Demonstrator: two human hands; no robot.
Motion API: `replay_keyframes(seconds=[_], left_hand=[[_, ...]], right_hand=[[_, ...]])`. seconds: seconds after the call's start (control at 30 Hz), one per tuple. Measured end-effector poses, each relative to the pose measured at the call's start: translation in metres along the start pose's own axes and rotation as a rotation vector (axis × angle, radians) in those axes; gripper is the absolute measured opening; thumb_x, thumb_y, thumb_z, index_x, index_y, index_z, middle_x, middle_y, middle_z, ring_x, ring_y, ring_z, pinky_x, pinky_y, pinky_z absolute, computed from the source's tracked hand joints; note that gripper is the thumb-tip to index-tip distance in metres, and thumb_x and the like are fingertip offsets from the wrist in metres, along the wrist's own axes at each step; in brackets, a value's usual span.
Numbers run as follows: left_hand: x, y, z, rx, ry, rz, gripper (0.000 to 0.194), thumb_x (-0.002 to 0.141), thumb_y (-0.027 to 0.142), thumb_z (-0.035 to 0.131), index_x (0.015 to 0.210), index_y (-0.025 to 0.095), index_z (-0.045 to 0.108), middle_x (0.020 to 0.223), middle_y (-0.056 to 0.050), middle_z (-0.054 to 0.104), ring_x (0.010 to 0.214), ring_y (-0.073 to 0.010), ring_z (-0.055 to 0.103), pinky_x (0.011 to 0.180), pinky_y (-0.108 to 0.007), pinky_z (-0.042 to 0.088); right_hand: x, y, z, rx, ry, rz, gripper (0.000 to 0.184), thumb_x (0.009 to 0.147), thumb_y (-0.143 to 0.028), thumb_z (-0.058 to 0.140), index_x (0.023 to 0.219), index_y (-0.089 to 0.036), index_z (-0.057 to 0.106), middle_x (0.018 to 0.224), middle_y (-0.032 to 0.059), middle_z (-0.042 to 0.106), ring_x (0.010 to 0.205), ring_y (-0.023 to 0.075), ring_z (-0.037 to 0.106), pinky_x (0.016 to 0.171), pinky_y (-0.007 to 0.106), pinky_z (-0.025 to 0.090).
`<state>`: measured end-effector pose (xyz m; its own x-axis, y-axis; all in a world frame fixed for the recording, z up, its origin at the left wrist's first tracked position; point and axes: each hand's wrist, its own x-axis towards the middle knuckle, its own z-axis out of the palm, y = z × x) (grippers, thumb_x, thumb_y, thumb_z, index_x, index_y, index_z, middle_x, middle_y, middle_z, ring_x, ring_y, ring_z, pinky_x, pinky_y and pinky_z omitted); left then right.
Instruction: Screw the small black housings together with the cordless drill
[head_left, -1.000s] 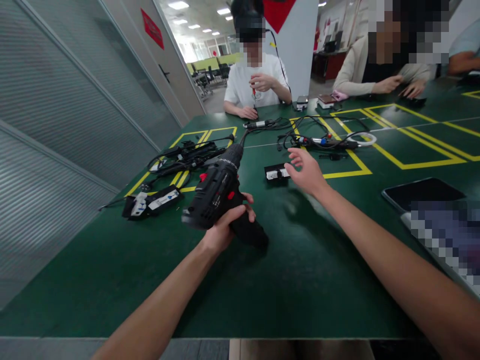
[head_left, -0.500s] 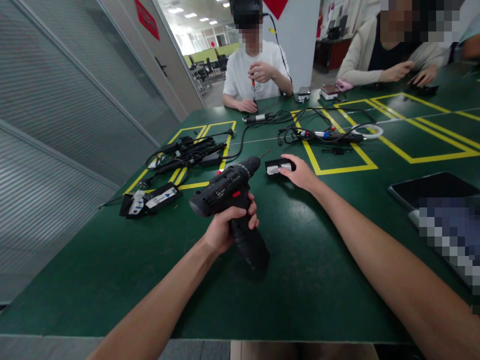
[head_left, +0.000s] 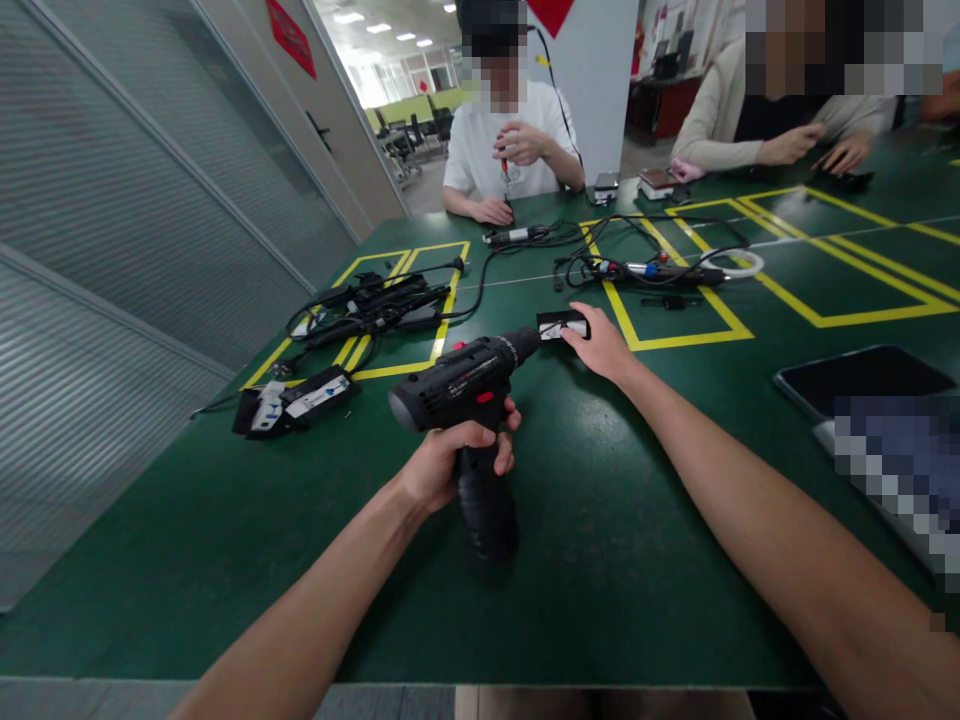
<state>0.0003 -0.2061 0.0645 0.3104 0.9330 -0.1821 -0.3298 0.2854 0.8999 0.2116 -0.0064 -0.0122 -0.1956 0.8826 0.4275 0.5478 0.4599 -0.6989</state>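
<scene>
My left hand (head_left: pixel 457 455) is wrapped round the grip of a black cordless drill (head_left: pixel 457 385) with a red switch on its side. The drill's chuck points away and to the right, and its bit lies over a small black box-like part (head_left: pixel 551 321) with a white label. Whether the bit touches that part I cannot tell. My right hand (head_left: pixel 600 340) grips the same part at its right end, thumb in front and fingers behind, holding it on the green table (head_left: pixel 637 560).
Black adapters and cables (head_left: pixel 390 300) lie in a heap at the left, with labelled black pieces (head_left: pixel 300 400) nearer. Corded tools (head_left: pixel 652 270) lie beyond my right hand. A phone (head_left: pixel 862 385) rests at the right. Two people sit opposite, one in a white shirt (head_left: pixel 476 150).
The drill has tipped from nose-up to nearly level, and its bit has come down onto or over the labelled part. My right hand keeps its grip on that part.
</scene>
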Motion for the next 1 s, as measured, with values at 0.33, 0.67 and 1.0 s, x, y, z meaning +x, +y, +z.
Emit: replay_keyframes(seconds=[0.33,0.67,1.0], left_hand=[[0.0019,0.0001,0.0019,-0.012,0.003,-0.02,0.034,0.067,0.018,0.055,0.102,0.017,0.056,0.09,-0.005,0.057,0.054,-0.01,0.051,0.059,-0.031,0.045],[0.0044,-0.0012,-0.0001,-0.034,-0.027,-0.01,0.033,0.07,0.017,0.053,0.103,0.016,0.055,0.092,-0.004,0.055,0.055,-0.0097,0.052,0.06,-0.031,0.045],[0.0034,-0.0017,-0.0011,-0.042,-0.054,-0.008,0.036,0.07,0.016,0.053,0.106,0.014,0.053,0.091,-0.004,0.054,0.055,-0.0097,0.053,0.061,-0.03,0.046]], right_hand=[[-0.0004,-0.0019,-0.0017,-0.002,0.015,-0.011,0.054,0.085,-0.037,0.059,0.134,-0.016,0.055,0.126,0.0157,0.058,0.116,0.03,0.057,0.102,0.045,0.043],[0.0005,-0.0001,0.0007,-0.02,0.022,-0.008,0.053,0.084,-0.037,0.059,0.133,-0.016,0.055,0.126,0.0146,0.058,0.116,0.0293,0.057,0.103,0.044,0.043],[0.001,0.0004,0.0015,-0.006,0.022,-0.007,0.052,0.084,-0.036,0.06,0.132,-0.017,0.056,0.126,0.0141,0.058,0.117,0.0292,0.057,0.103,0.045,0.043]])
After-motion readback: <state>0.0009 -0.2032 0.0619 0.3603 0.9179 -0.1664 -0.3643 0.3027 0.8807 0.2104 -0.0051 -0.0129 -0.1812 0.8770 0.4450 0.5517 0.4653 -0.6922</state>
